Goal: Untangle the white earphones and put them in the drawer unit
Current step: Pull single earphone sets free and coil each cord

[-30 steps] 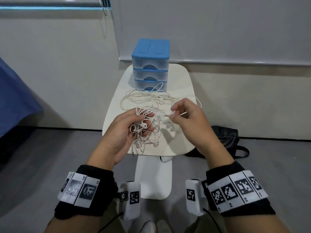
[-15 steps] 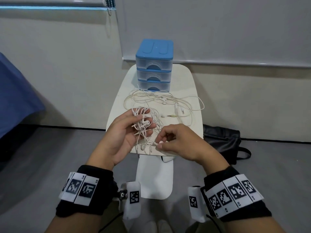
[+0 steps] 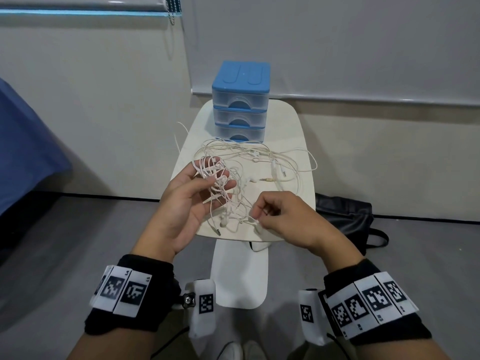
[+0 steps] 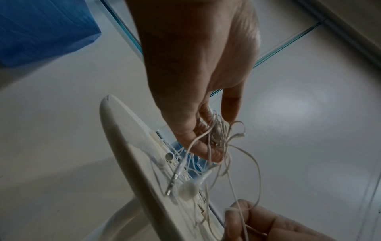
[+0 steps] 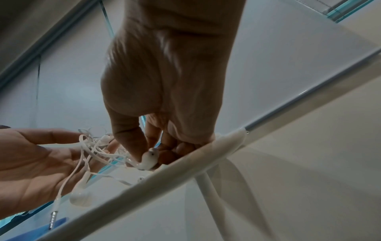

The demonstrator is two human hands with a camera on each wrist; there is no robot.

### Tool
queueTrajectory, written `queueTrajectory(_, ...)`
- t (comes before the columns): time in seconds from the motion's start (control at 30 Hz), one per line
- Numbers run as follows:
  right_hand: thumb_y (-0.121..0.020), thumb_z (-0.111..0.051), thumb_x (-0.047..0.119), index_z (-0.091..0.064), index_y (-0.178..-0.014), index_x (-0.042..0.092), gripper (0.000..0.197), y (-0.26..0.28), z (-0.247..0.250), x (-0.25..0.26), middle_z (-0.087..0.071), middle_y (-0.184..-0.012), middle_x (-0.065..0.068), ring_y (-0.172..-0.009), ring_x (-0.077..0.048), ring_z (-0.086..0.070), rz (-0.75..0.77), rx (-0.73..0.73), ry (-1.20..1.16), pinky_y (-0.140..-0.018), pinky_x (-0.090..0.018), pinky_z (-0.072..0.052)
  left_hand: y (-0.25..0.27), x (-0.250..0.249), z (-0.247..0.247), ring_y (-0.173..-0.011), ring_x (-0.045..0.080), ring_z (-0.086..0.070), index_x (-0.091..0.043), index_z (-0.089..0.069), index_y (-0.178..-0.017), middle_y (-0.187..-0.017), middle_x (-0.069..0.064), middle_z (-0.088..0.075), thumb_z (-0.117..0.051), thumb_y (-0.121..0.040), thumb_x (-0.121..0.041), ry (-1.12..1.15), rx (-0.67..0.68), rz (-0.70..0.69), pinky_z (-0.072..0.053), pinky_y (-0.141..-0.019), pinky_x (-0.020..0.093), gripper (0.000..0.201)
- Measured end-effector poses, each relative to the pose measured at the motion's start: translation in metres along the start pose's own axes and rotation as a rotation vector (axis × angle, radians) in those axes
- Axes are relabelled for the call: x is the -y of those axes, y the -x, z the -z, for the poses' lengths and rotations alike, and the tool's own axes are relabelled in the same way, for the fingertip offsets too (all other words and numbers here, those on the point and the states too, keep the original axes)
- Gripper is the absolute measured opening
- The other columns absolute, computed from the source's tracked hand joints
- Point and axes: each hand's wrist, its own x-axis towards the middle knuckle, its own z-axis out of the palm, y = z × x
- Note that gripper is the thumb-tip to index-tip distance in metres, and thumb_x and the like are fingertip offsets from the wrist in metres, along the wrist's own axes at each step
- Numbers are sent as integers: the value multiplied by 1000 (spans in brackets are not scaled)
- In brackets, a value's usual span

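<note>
We see left hand (image 3: 187,203) palm-up above table (image 3: 298,131), fingers curled round tangled white earphones (image 3: 223,188). Right hand (image 3: 283,219) pinches one earbud (image 5: 149,160) at near table edge. Rest of cords lie looped on table before blue drawer unit (image 3: 240,100), all drawers closed. Jack plug (image 3: 266,179) on table.

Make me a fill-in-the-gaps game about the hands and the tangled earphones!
1. The drawer unit has a ____ top.
2. The right hand pinches a white ____.
3. The left hand holds a tangle of earphone ____.
4. The drawer unit has ____ drawers, all closed.

Missing words: blue; earbud; cords; three
</note>
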Motion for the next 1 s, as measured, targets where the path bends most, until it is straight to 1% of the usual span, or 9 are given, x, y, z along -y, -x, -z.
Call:
queueTrajectory(0.23, -87, -57, -5, -72, -90, 11, 22, 1, 3, 6, -50, -70, -1, -59, -5, -45, -39, -9, -78, -56, -19, -35, -2, 3, -5, -107, 32, -73, -15, -64, -124, -112, 12, -73, -49, -99, -1, -6, -6, 19, -60, -82, 36, 33)
queueTrajectory(0.33, -86, -58, -6, -69, -95, 7, 20, 2, 3, 8, -64, -81, -12, -69, -11, -54, -21, -26, -163, -63, -23, -43, 0, 4, -8, -116, 38, -68, -15, -64, -126, -116, 13, -71, -48, -100, -16, 34, 0, 60, -52, -95, 45, 30)
queueTrajectory(0.43, -86, -62, -3, -68, -98, 9, 18, 4, 2, 11, -63, -86, -6, -73, -12, -54, -20, -88, -242, -63, -31, -45, 2, 5, -11, -128, 42, -61, -13, -64, -128, -124, 15, -68, -49, -98, -37, 79, 20, 106, -46, -102, 49, 41)
queueTrajectory(0.53, -82, -71, 10, -68, -90, 14, 10, 9, 1, 18, -60, -79, 2, -73, -11, -53, 68, -243, -283, -68, -29, -44, 4, 7, -14, -131, 42, -58, -13, -62, -132, -127, 14, -67, -43, -100, -46, 113, 37, 116, -48, -102, 50, 50)
queueTrajectory(0.63, -88, -73, 4, -69, -84, 9, 8, 16, 2, 29, -61, -73, -1, -71, -10, -52, 218, -319, -284, -70, -26, -43, 5, 9, -18, -130, 40, -60, -13, -61, -135, -127, 12, -68, -35, -105, -49, 123, 51, 125, -44, -110, 54, 53)
queueTrajectory(0.73, -85, -78, 19, -73, -76, 11, 13, 15, 1, 39, -68, -75, -13, -69, -15, -57, 250, -254, -177, -66, -31, -45, 5, 11, -24, -121, 32, -64, -12, -57, -140, -128, 12, -67, -34, -107, -48, 122, 78, 128, -49, -106, 48, 55)
queueTrajectory(0.83, -80, -84, 32, -72, -66, 14, 26, 9, -10, 39, -62, -60, 4, -62, -5, -58, 180, -222, 105, -61, -26, -43, 4, 12, -28, -126, 35, -61, -9, -53, -146, -133, 14, -63, -38, -106, -45, 141, 98, 121, -48, -107, 51, 56)
queueTrajectory(0.9, -79, -84, 28, -69, -63, 15, 26, 6, -16, 39, -54, -52, 11, -57, -3, -52, 151, -259, 223, -56, -18, -34, 3, 13, -30, -128, 36, -57, -9, -58, -139, -129, 12, -64, -41, -107, -41, 143, 100, 117, -42, -112, 53, 48)
queueTrajectory(1.0, -77, -75, 11, -68, -65, 15, 14, 3, -17, 39, -55, -55, 4, -57, -5, -51, 161, -297, 250, -57, -23, -36, 1, 11, -29, -121, 30, -61, -13, -54, -137, -125, 10, -64, -45, -107, -33, 139, 119, 97, -49, -105, 46, 37)
